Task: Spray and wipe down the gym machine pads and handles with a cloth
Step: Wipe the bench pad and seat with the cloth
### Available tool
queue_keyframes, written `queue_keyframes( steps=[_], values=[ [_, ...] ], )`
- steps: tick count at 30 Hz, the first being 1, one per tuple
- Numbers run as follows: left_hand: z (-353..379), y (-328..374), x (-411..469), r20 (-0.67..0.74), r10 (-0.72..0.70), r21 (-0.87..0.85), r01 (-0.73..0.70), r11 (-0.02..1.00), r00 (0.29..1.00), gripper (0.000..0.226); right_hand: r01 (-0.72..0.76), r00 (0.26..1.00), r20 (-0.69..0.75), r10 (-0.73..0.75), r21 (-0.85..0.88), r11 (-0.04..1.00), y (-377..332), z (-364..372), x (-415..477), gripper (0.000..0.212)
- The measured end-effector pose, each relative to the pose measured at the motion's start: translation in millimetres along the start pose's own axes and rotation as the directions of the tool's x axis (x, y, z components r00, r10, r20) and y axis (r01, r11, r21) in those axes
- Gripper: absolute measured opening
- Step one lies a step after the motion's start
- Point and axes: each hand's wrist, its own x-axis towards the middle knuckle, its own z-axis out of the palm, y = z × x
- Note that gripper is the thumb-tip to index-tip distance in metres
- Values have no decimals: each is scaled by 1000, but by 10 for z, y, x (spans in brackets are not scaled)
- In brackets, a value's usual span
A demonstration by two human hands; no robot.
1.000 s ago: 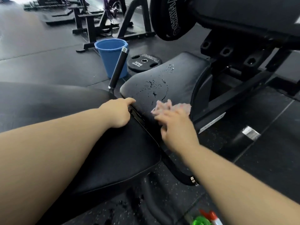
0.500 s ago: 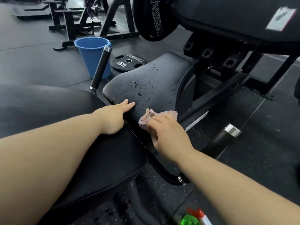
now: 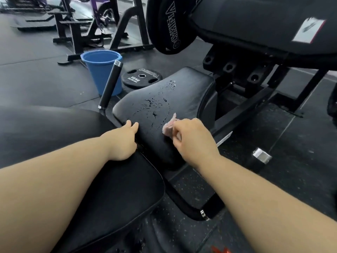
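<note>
A black seat pad (image 3: pixel 184 95) lies ahead of me, beaded with spray droplets across its middle. My right hand (image 3: pixel 193 141) grips a bunched pink cloth (image 3: pixel 168 127) and holds it against the pad's near right part. My left hand (image 3: pixel 125 139) rests at the gap between this pad and the larger black pad (image 3: pixel 91 179) under my forearm, its fingers touching the seat pad's near edge. A black handle (image 3: pixel 110 84) with a chrome cap stands up left of the seat pad. Only the red top of a spray bottle (image 3: pixel 219 250) shows at the bottom edge.
A blue bucket (image 3: pixel 102 70) stands on the rubber floor behind the handle, beside a flat 10 kg weight plate (image 3: pixel 141 78). A large plate (image 3: pixel 169 24) and the machine's black frame (image 3: pixel 255 99) rise on the right. Other racks (image 3: pixel 76 33) stand far left.
My right hand has drawn the cloth back toward me and bunched it tighter, so less of it shows. My left hand has stayed at the pad's near edge.
</note>
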Motion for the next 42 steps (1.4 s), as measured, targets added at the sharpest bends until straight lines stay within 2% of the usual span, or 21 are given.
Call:
queue_keyframes(
  steps=[3,5,7,9,11,14,17,19,22,24,26,28,29,30,32,33,35,37,39,40,42],
  values=[
    [-1,-25,-35,-1,-10,-22,10,1000,1000,73,-197,967,-148,210,95,976,41,-77,280,16],
    [-40,-6,-51,-17,-17,-41,17,999,1000,72,-178,960,-183,213,192,965,5,-44,239,21],
    [-79,47,-93,2,-30,-49,31,998,1000,73,-6,990,-138,33,194,981,-91,55,-16,30],
    [-80,81,-148,18,-48,-70,49,996,999,74,147,989,-53,-141,140,979,-169,119,-279,27],
    [-99,61,-140,-31,-85,-98,82,992,996,70,186,981,28,-191,119,975,-38,75,-81,31],
    [-116,21,-14,-150,-201,-306,147,941,968,50,6,999,47,-10,78,997,204,-22,604,31],
    [-71,-1,175,-280,-287,-395,162,904,916,40,-126,984,-109,138,115,985,283,7,864,29],
    [-46,-34,287,-325,-299,-441,136,887,897,47,-58,984,-158,77,123,991,15,184,585,28],
    [-72,-88,328,-282,-307,-503,132,854,909,55,211,977,-34,-209,102,972,-407,541,44,31],
    [-94,-109,326,-250,-298,-532,126,837,921,58,304,951,40,-308,83,949,-265,443,109,36],
    [-104,-127,333,-248,-289,-569,102,816,925,59,201,978,-59,-198,51,978,78,204,511,35],
    [-96,-158,333,-265,-327,-614,102,782,907,56,-61,978,-194,82,115,991,282,30,822,32],
    [-82,-158,358,-264,-352,-628,117,769,898,54,-152,965,-199,171,108,982,196,49,820,31],
    [-80,-168,385,-261,-378,-635,137,760,888,51,-155,975,-152,162,58,986,-5,152,750,30],
    [-67,-208,430,-241,-415,-660,165,733,878,46,117,993,28,-118,14,993,-447,528,410,27],
    [-65,-232,438,-233,-427,-688,162,707,874,44,254,962,93,-257,48,966,-554,648,240,28],
    [-66,-265,464,-223,-438,-754,130,644,871,46,336,927,138,-348,108,936,-414,561,311,33],
    [-64,-274,455,-225,-444,-789,105,605,868,48,200,979,11,-202,91,976,0,328,684,37],
    [-57,-248,448,-254,-441,-775,91,625,861,48,-58,981,-174,84,147,987,307,102,901,30],
    [-59,-226,437,-274,-440,-747,98,657,855,46,-114,972,-195,133,108,988,276,82,873,29],
    [-70,-176,388,-305,-427,-673,125,729,851,41,-28,997,-75,28,0,1000,-28,228,583,28]
  ],
)
